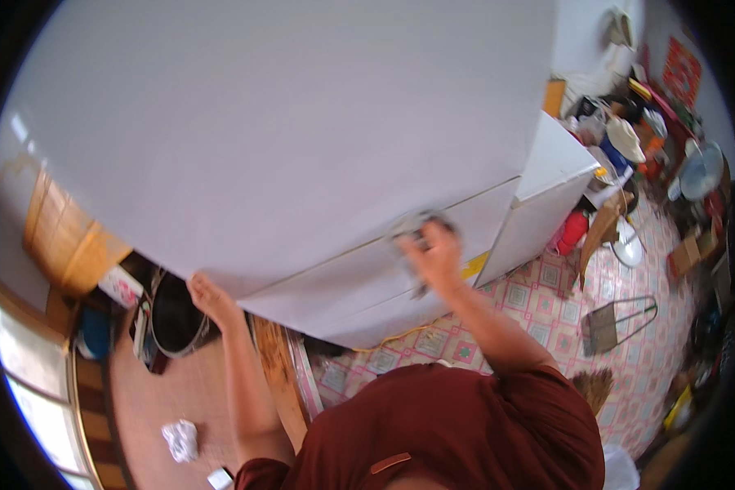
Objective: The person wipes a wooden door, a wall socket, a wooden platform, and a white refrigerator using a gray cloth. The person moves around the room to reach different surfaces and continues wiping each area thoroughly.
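A tall white refrigerator [318, 135] stands close in front of me and takes up most of the upper view. A horizontal seam crosses its lower front. My right hand [438, 251] presses a grey, bunched cloth [407, 226] against the front at that seam; both are blurred. My left hand [211, 297] is at the left edge of the front, fingers curled on the edge of the door. Part of a yellow label [476, 264] shows on the lower front beside my right forearm.
A lower white cabinet-like unit [557, 159] adjoins on the right. Clutter [618, 135] is piled beyond it. A dustpan [601, 331] and a broom head [593, 389] are on the patterned floor. At left are a dark round container [179, 312] and a crumpled white item [181, 440].
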{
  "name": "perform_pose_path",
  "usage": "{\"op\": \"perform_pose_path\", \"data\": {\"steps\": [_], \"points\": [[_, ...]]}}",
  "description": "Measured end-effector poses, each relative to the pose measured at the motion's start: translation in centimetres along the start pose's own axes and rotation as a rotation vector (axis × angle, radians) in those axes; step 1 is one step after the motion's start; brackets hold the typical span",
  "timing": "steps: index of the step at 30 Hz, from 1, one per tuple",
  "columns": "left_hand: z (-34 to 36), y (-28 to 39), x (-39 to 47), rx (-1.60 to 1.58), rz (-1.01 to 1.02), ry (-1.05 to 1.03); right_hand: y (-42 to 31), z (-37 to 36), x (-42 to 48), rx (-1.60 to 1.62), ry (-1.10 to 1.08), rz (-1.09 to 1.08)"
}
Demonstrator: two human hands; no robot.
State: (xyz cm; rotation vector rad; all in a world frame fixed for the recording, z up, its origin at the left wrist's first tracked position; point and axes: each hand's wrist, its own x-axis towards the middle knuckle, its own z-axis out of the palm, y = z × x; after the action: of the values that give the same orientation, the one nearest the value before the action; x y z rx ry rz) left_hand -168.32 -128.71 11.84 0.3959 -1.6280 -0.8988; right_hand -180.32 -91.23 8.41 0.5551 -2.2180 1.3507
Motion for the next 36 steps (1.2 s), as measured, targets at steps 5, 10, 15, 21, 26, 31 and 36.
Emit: {"op": "perform_pose_path", "data": {"steps": [5,10,15,21,26,31,36], "points": [[2.1,0.7,-2.2,-0.354,-0.108,-0.042,4.0,-6.7,2.4,0.548,0.39,0.3],[1.8,1.0,-1.8,-0.366,-0.032,0.034,-0.1,-3.2,1.8,0.473,0.351,0.327],[1.5,0.0,-1.7,-0.233,-0.058,0.029,-6.0,3.9,-0.8,0.064,0.015,-0.155],[2.2,1.3,-1.6,-0.335,0.026,0.038,-13.0,12.0,-3.1,0.008,-0.237,-0.441],[1.3,-0.2,-1.5,-0.203,-0.181,-0.076,-15.8,17.8,-5.2,-0.147,-0.524,-0.579],[-1.2,-5.8,-2.0,-0.102,-0.108,-0.086,-15.2,17.3,-6.4,-0.02,-0.399,-0.619],[-0.6,-3.6,-2.4,-0.013,-0.071,-0.089,-9.5,14.1,-6.6,-0.082,-0.451,-0.477]]}}
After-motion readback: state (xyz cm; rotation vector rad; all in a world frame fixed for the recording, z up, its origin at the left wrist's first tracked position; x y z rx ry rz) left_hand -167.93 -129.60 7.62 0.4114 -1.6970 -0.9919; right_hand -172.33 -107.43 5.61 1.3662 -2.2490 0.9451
